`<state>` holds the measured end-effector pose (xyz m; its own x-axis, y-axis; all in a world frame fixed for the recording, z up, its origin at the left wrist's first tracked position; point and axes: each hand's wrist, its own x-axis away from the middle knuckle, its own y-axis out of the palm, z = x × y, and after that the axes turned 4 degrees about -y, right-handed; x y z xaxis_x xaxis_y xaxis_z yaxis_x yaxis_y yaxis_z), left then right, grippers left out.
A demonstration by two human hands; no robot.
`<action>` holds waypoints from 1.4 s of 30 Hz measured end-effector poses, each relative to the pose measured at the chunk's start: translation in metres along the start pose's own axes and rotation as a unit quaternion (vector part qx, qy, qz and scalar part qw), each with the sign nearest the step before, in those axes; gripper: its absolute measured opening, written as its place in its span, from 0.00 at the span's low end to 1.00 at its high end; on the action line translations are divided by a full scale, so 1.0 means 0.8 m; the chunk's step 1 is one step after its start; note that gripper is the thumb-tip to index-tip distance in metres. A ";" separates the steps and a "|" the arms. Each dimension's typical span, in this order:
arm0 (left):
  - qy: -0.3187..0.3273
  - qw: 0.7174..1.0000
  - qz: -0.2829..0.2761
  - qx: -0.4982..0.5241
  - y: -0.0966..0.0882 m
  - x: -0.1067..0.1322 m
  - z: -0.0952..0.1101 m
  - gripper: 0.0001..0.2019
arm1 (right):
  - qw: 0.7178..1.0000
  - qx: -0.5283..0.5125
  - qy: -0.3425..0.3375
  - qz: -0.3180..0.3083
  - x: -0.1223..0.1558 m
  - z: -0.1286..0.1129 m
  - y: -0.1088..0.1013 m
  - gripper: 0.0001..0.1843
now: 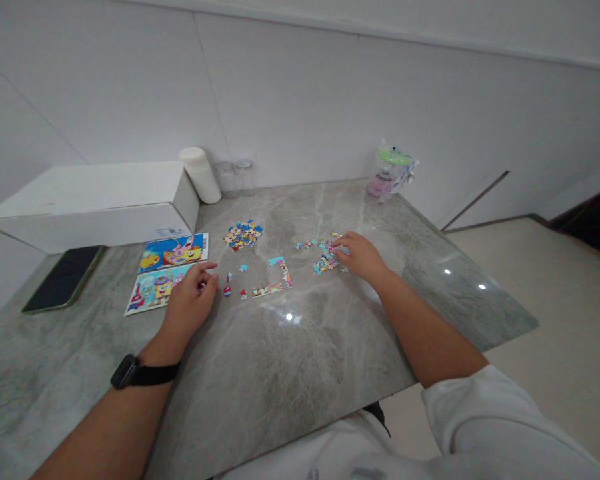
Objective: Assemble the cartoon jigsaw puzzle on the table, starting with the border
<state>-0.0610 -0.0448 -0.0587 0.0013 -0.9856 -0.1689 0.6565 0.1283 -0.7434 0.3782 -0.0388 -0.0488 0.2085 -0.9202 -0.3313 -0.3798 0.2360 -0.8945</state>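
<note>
While right hand (359, 256) touches puzzle pieces (323, 265) | near table edge (320, 423) well apart

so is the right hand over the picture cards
No, the right hand is at a cluster of puzzle pieces, well away from the picture cards.

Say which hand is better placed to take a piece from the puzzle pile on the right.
Probably the right hand: it is right at that pile. The left hand is over by the picture cards, with the joined puzzle pieces lying between it and the pile.
</note>
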 end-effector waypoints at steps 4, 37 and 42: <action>-0.001 1.000 -0.004 -0.003 -0.002 0.001 0.004 0.20 | 0.998 0.035 0.010 -0.057 0.003 0.001 0.015 0.12; 0.050 0.996 -0.029 0.061 0.006 0.001 0.001 0.17 | 0.919 -0.366 0.113 -0.093 -0.007 -0.036 0.002 0.15; 0.091 0.991 -0.040 0.089 0.006 0.008 0.011 0.14 | 0.896 -0.421 0.103 -0.095 -0.019 -0.082 0.000 0.17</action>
<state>-0.0515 -0.0514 -0.0579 -0.1814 -0.9534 -0.2411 0.7721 0.0138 -0.6353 0.3158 -0.0449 -0.0241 0.2036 -0.9774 -0.0573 -0.9190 -0.1706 -0.3555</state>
